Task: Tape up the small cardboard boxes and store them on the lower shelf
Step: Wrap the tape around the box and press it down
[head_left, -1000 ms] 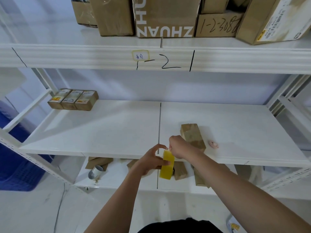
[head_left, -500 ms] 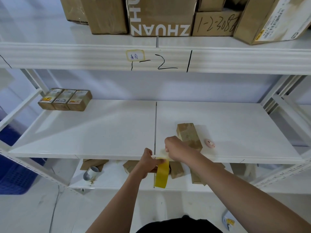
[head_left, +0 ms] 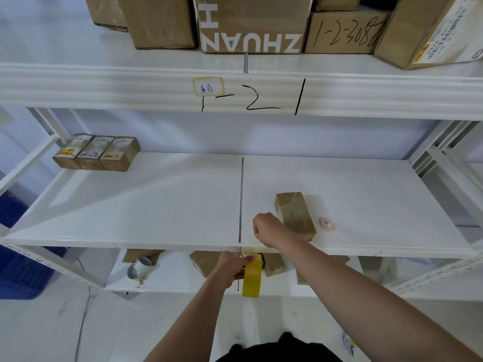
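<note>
While the left hand is gripping the yellow tape roll just below the front edge of the middle shelf, the right hand is curling into a fist, pinching the pulled tape end. Just beside it, a small cardboard box is lying on that shelf, near a pink disc.

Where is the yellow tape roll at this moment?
In the head view, the tape roll hangs low at centre, gripped by the left hand, just below the middle shelf's front edge.
</note>
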### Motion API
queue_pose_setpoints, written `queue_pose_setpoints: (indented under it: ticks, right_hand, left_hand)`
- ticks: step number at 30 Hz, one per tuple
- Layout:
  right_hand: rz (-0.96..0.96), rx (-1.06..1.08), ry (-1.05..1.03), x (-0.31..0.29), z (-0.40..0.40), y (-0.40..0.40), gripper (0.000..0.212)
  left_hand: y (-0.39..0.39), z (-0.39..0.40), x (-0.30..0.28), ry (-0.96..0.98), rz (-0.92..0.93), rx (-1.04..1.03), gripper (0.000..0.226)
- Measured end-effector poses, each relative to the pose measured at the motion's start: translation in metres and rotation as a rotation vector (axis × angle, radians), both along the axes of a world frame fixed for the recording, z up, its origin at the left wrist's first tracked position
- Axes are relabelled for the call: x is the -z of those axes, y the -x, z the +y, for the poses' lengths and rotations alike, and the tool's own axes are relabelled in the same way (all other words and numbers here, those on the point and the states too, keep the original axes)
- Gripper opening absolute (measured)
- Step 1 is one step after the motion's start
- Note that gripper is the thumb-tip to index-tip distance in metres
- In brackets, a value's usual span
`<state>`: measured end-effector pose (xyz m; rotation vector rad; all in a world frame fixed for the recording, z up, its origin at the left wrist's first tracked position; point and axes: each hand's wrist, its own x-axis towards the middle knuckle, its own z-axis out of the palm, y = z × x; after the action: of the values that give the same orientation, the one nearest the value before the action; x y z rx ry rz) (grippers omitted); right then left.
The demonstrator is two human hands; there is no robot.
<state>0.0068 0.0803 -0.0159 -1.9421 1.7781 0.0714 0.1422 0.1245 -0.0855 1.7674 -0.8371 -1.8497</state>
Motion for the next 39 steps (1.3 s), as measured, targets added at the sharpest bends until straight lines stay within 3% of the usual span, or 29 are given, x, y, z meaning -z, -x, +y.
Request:
queue_pose_setpoints:
  ticks: [11,19,25,31,36,39]
  right_hand:
    - [-0.018,0.071,0.016,0.024,-0.024,-0.006,0.022]
    - [0.094,0.048,0.012,0.037,-0.031,-0.011,0.020]
    - [0.146,0.008,0.168,0.036,-0.039,-0.010,0.054]
    - [0.102,0.047,0.281,0.024,-0.044,-0.006,0.032]
    - [0.091,0.129,0.338,0.006,-0.041,0.018,0.021]
    - [0.128,0.261,0.383,0.000,-0.039,0.042,0.016]
  left_hand:
    - [0.003,-0.020,0.012,-0.116,0.005,0.010,0.046]
    - [0.001,-0.029,0.020,-0.172,0.010,0.017,0.044]
    - [0.002,-0.029,0.022,-0.171,-0.009,-0.005,0.041]
    - [-0.010,-0.038,0.004,-0.146,-0.254,0.074,0.042]
    - [-0.013,-0.046,-0.013,-0.180,-0.307,0.124,0.055]
    - [-0.005,-0.054,-0.023,-0.070,-0.380,0.088,0.046]
